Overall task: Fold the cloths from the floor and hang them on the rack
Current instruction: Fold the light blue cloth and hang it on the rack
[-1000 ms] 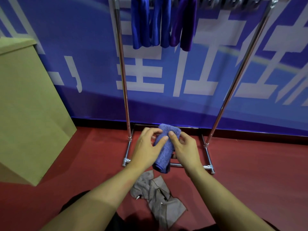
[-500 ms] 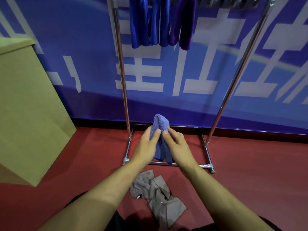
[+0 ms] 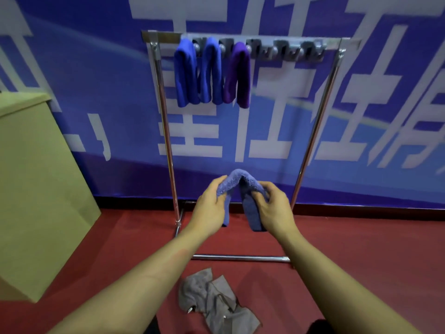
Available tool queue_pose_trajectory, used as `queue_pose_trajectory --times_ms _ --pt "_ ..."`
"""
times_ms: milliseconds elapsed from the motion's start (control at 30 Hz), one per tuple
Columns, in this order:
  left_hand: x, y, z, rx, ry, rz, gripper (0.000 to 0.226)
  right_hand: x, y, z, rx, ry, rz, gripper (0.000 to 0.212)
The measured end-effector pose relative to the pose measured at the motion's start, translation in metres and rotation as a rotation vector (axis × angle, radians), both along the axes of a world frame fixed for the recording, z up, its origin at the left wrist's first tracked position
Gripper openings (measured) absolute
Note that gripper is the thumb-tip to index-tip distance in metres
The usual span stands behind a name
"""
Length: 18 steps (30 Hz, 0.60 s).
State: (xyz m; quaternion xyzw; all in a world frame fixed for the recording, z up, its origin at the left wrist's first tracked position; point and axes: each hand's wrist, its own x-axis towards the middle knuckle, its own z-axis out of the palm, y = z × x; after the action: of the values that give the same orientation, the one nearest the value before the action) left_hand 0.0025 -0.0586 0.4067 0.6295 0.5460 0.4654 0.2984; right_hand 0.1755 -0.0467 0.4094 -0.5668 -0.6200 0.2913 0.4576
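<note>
A folded blue cloth (image 3: 240,180) is held up in front of the rack, bent into an upside-down V. My left hand (image 3: 209,208) grips its left half and my right hand (image 3: 273,207) grips its right half. The metal rack (image 3: 166,131) stands against the wall. From its top bar hang two blue cloths (image 3: 186,73) and a purple cloth (image 3: 238,75), each folded over a hook. A crumpled grey cloth (image 3: 214,302) lies on the red floor between my forearms.
Several bare grey hooks (image 3: 286,50) run along the right part of the rack's top bar. A tan cardboard box (image 3: 36,189) stands at the left. The rack's base bar (image 3: 240,257) crosses the floor under my wrists. A blue banner wall is behind.
My head has tilted up, bringing the rack's top bar into view. Both hands have lifted the blue cloth and spread apart, so it now drapes as two halves from a central fold.
</note>
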Motion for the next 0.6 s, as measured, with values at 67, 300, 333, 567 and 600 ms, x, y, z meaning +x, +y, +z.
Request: queue_pose_trajectory --times_ms 67,300,333,567,600 --pt "0.010 0.008 0.026 0.035 0.030 -0.001 0.037 0.010 0.006 0.027 0.058 -0.010 -0.049 0.010" --pt "0.062 0.060 0.130 0.184 0.019 0.029 0.031 0.037 0.053 0.130 0.276 -0.030 -0.187 0.024" --pt "0.069 0.070 0.145 0.202 0.015 0.031 0.033 0.041 0.063 0.144 0.313 -0.030 -0.191 0.024" --pt "0.102 0.150 0.221 0.325 -0.065 0.131 0.038 0.055 0.142 0.220 0.479 -0.118 -0.274 0.027" --pt "0.104 0.161 0.226 0.345 -0.073 0.157 0.038 0.055 0.152 0.226 0.491 -0.128 -0.286 0.027"
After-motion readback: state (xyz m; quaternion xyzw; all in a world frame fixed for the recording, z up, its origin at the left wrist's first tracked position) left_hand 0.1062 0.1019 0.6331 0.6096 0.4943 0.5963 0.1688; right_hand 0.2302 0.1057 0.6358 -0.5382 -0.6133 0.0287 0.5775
